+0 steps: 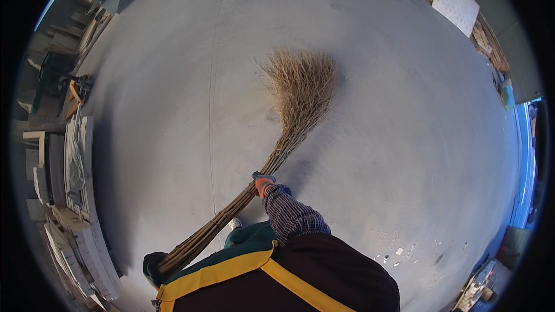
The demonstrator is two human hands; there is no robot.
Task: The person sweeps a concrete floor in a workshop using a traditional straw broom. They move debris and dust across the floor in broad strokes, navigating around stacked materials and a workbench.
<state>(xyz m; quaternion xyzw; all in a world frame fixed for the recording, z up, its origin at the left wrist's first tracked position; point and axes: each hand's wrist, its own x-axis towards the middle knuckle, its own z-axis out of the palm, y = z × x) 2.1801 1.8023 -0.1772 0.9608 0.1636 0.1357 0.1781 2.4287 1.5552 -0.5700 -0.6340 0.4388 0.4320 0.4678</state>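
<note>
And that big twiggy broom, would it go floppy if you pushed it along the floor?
The broom would probably bend and spring at its brush end, where it's thin and spread out. Its handle looks stiffer, being thicker and tightly packed. It likely wouldn't roll far either, because the brush end flares wide.

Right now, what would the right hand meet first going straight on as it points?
The right hand would first meet the broom handle it grips; beyond, probably the grey floor, though depth is unclear.

Workshop: stacked boards [103, 254], smooth grey floor [162, 110]
</note>
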